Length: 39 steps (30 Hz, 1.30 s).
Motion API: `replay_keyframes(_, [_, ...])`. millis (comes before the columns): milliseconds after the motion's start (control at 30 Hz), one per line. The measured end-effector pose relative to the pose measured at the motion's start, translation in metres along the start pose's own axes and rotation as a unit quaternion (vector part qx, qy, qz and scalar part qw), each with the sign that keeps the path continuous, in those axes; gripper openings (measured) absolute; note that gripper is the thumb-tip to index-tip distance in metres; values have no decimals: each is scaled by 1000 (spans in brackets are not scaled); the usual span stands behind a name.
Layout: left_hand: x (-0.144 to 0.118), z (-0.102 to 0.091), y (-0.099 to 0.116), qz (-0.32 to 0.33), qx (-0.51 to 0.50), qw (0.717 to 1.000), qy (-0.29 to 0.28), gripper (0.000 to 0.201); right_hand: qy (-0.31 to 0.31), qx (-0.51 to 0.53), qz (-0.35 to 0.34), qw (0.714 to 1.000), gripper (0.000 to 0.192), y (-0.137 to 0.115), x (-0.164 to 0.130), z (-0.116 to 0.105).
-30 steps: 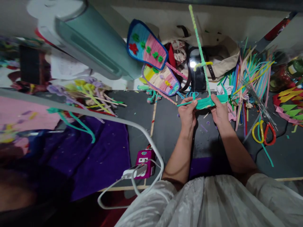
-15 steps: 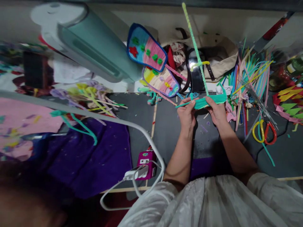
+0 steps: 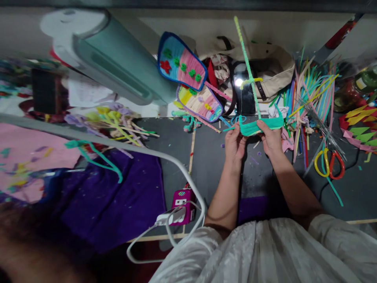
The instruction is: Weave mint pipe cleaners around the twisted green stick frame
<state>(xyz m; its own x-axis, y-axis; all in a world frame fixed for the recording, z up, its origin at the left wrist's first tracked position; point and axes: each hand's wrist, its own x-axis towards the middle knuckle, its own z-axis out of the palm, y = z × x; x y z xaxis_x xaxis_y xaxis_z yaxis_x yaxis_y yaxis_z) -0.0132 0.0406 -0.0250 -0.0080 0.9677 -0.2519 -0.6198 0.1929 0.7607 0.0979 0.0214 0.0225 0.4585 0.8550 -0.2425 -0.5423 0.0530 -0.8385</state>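
Note:
A teal panel of pipe cleaners point(image 3: 249, 127) laid side by side is held between my two hands above the dark table. My left hand point(image 3: 235, 144) pinches its left end, thumb on top, where a loose teal pipe-cleaner end sticks out. On the panel's lower edge, further right, my right hand point(image 3: 271, 141) is closed with the thumb across the front. A long green-and-yellow wrapped stem point(image 3: 247, 63) rises from behind the panel, with a short yellow crosspiece point(image 3: 258, 79) on it. My fingers behind the panel are mostly hidden.
Two decorated pipe-cleaner panels point(image 3: 182, 63) lean by a beige bag point(image 3: 279, 65). Loose pipe cleaners point(image 3: 316, 90) and scissors point(image 3: 329, 163) lie to the right. Left are a purple cloth point(image 3: 138, 196), a white cable point(image 3: 176, 161), a magenta power adapter point(image 3: 180, 196) and a blurred person's arm point(image 3: 26, 243).
My left thumb has slid left and down, baring more of the teal panel's left end. The stem's top has tipped slightly right and sits lower. My right hand keeps its hold.

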Motion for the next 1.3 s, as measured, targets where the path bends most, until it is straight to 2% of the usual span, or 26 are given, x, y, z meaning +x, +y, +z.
replay_keyframes(167, [4,-2,-5,-7,-3,1000,2,47,-11,-4,-34,999,44,-1,-2,4])
replay_keyframes(300, [5,-1,-8,-16,-21,999,32,44,-30,-53,-95,994,44,1,-4,5])
replay_keyframes(567, [0,1,2,23,-36,996,79,40,-102,-198,-203,954,25,1,-14,0])
replay_keyframes(700, [-3,5,8,37,-29,994,94,42,-100,-228,-243,938,21,-1,-18,2])
replay_keyframes(900, [-8,16,14,55,-16,994,96,48,-109,-249,-253,929,18,-4,-19,2])
replay_keyframes(1067, [-9,19,19,56,-8,995,86,49,-90,-224,-224,944,22,-7,-19,3])
replay_keyframes(1300, [-7,15,15,61,30,995,71,38,-53,-140,-186,971,26,-3,-9,3])
